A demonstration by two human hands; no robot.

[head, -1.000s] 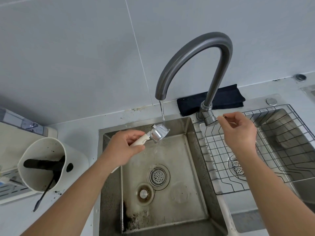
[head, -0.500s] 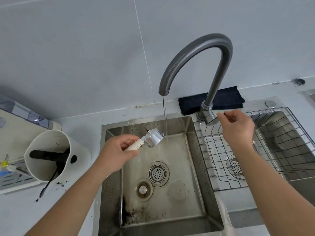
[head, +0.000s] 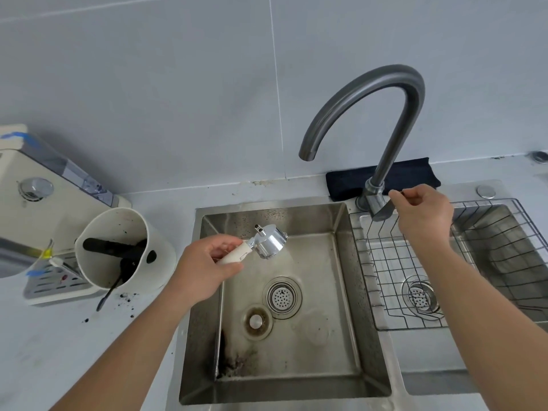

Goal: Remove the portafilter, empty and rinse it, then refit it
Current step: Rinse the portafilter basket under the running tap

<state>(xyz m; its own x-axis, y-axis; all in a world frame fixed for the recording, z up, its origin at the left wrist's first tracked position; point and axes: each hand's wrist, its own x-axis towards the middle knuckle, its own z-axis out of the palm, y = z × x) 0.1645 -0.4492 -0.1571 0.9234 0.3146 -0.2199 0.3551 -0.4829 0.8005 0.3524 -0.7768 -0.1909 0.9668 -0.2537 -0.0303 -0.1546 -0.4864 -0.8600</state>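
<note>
Head view: I see the sink (head: 350, 336) below my hands, the faucet (head: 382, 93) arching above my right hand (head: 422, 212), which pinches its lever (head: 382, 213). My left hand (head: 204, 268) grips the portafilter (head: 261, 243) over the basin; knock bin (head: 124, 250) sits leftward.

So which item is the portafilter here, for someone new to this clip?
Start at the grey gooseneck faucet and drop to the left sink basin. The portafilter is above it, gripped by the left hand: the only shiny chrome cup on a cream handle.
</note>
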